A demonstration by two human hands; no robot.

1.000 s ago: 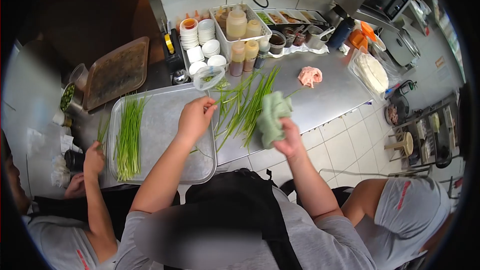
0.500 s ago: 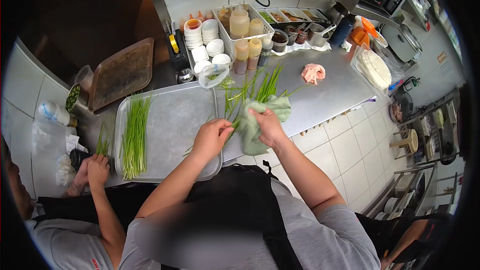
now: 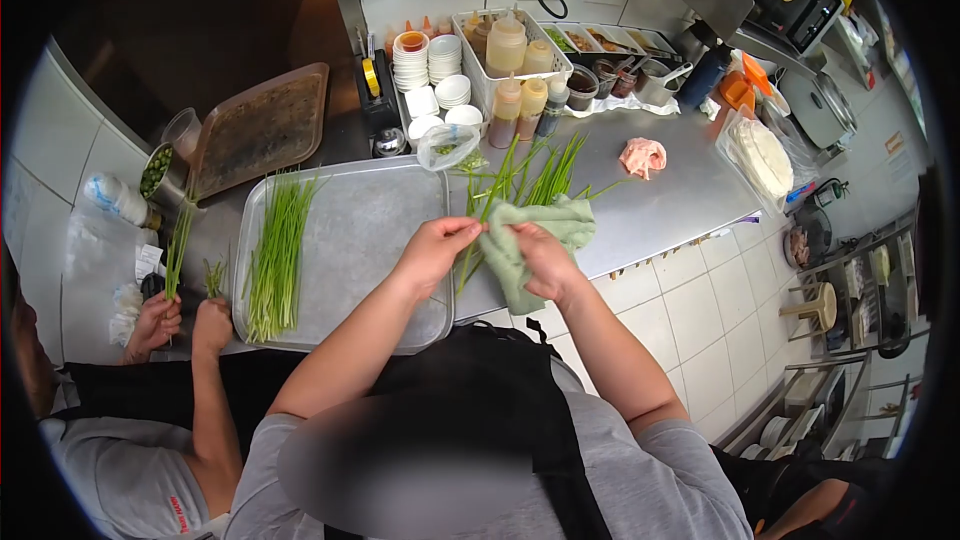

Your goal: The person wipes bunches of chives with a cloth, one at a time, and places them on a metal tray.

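While the left hand [image 3: 438,245] pinches a few chive stalks [image 3: 466,272] between thumb and fingertips, just over the right edge of the metal tray [image 3: 370,220], the right hand [image 3: 545,262] is closed around a green cloth [image 3: 560,220]. The cloth folds over the same stalks just beside the left fingertips. The stalks' upper ends run into a loose pile of chives [image 3: 545,170] on the steel counter [image 3: 670,205], partly under the cloth. A tidy row of chives [image 3: 275,255] lies along the tray's left side.

At the far left, a co-worker's two hands [image 3: 212,323] each grip a small bunch of chives upright, near the tray's corner. Red lettering shows on that person's grey shirt [image 3: 178,518], but it is too small to read. Behind the pile stand squeeze bottles [image 3: 520,105] and stacked white cups [image 3: 412,58]; any labels on them cannot be read. A pink cloth [image 3: 643,155] lies crumpled further right on the counter.
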